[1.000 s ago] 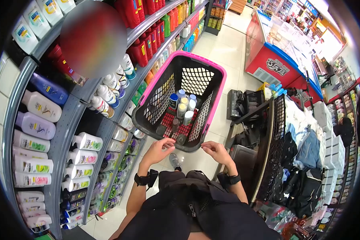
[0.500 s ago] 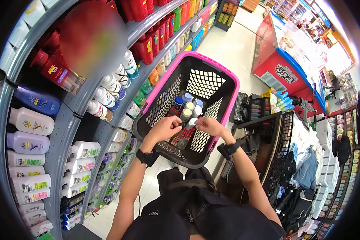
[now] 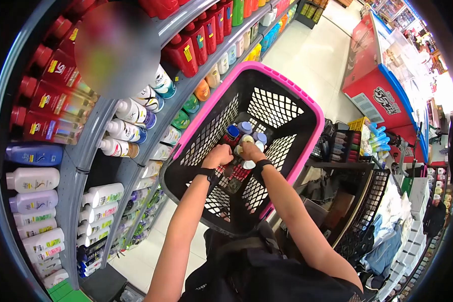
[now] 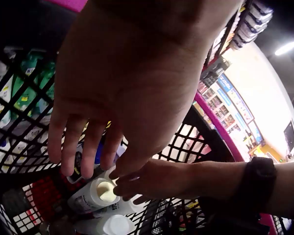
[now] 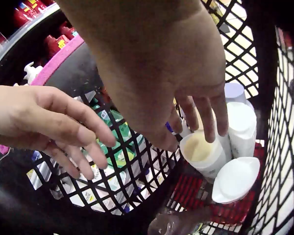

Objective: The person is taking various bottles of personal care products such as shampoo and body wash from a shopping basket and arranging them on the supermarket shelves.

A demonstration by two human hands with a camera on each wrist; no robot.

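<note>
A black mesh basket with a pink rim [image 3: 307,100] holds several upright bottles [image 3: 246,128] at its bottom. Both of my hands reach down into it side by side. My left hand [image 3: 219,155] hovers with its fingers straight [image 4: 83,156] over a cream-capped bottle [image 4: 95,193] and grips nothing. Just to its right, my right hand [image 3: 250,150] spreads its fingers [image 5: 208,120] right above a cream-capped bottle [image 5: 202,151], beside a white oval-capped bottle [image 5: 235,178]. Whether a fingertip touches a cap I cannot tell.
Curved grey shelves [image 3: 85,151] on the left carry red, white and purple bottles. A red and blue freezer chest [image 3: 382,90] stands across the tiled aisle [image 3: 312,55]. Black wire racks with clothing [image 3: 372,221] stand close on the right.
Both hands have moved from the basket's near rim down into it, over the bottles. The view has leaned forward over the basket.
</note>
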